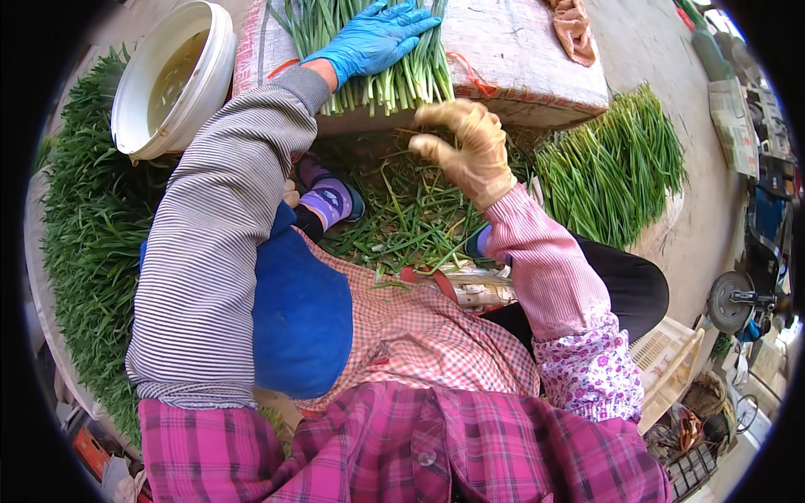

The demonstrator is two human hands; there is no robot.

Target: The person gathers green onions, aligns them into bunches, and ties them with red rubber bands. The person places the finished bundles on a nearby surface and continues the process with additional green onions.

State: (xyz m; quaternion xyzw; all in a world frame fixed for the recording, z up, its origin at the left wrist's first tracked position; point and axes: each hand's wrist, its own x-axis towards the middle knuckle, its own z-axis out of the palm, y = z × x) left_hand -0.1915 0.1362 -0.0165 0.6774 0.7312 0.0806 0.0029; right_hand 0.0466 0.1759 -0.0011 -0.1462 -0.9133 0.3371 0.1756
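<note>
A bunch of garlic chives (428,80) lies across a block wrapped in white woven sacking (520,42), its pale cut ends pointing toward me. My left hand (369,40), in a blue glove, rests flat on top of the stalks with its fingers stretched out. Just off the block's near edge, right of those cut ends, hovers my right hand (471,151) in a tan glove. Its fingers are curved and the thumb stands apart, with nothing seen between them. An orange-red tie (474,75) lies on the sacking beside the bunch.
A white bucket (225,63) with murky liquid stands at the left, by a large mass of chives (92,243). More chives (616,163) stand right of the block. Loose trimmings (402,214) cover the ground. A tan cloth or glove (573,33) lies on the block's far right.
</note>
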